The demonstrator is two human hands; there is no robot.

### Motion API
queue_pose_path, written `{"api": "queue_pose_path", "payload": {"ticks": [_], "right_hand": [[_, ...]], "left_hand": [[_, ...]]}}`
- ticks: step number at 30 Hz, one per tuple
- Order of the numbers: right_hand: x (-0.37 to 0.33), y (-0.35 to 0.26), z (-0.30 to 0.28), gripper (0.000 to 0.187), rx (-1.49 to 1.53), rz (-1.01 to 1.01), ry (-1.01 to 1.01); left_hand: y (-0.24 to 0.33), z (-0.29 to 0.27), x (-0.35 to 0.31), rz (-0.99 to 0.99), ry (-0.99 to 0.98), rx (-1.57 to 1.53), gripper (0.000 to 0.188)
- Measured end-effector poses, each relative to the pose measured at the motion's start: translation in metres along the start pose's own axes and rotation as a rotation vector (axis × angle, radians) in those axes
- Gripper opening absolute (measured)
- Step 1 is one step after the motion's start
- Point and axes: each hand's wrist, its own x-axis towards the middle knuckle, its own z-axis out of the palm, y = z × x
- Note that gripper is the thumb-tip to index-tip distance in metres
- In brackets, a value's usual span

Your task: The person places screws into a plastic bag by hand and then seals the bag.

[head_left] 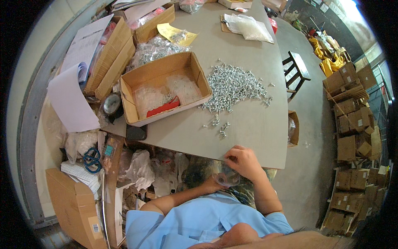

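Below the table's front edge, my left hand (212, 185) is closed round a clear plastic bag (226, 177), held low in front of my blue shirt. My right hand (243, 160) is just above it at the table edge, fingers curled together; what they pinch, if anything, is too small to tell. Beyond the hands, a large heap of small silver screws (236, 88) is spread over the grey table (182, 135). A small cluster of screws (224, 129) lies apart, nearer to me. Left of the heap stands an open cardboard box (166, 117) containing clear bags and a red object (163, 107).
Bagged screws (155, 53), a yellow paper (177, 34) and cardboard boxes with papers (114, 58) crowd the table's left side. Blue-handled scissors (92, 160) lie lower left. A white packet (251, 28) is at the far end. A black stool (296, 72) and stacked cartons (350, 120) stand right.
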Motion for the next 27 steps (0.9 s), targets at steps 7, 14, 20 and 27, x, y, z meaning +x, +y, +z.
{"api": "queue_pose_path", "payload": {"ticks": [7, 14, 20, 27], "right_hand": [[0.047, -0.006, 0.019, 0.025, -0.11, 0.04, 0.478], [0.055, 0.002, 0.037, 0.016, -0.302, 0.001, 0.579], [0.019, -0.006, 0.002, 0.016, -0.042, 0.074, -0.023], [0.061, 0.009, -0.001, 0.029, -0.132, 0.001, 0.43]], "left_hand": [[0.008, -0.001, -0.001, -0.052, -0.006, -0.002, 0.03], [0.04, -0.003, -0.008, -0.203, 0.006, -0.001, 0.031], [0.035, -0.002, -0.006, -0.049, 0.036, 0.117, 0.029], [0.016, 0.001, -0.003, -0.114, 0.011, 0.025, 0.033]]}}
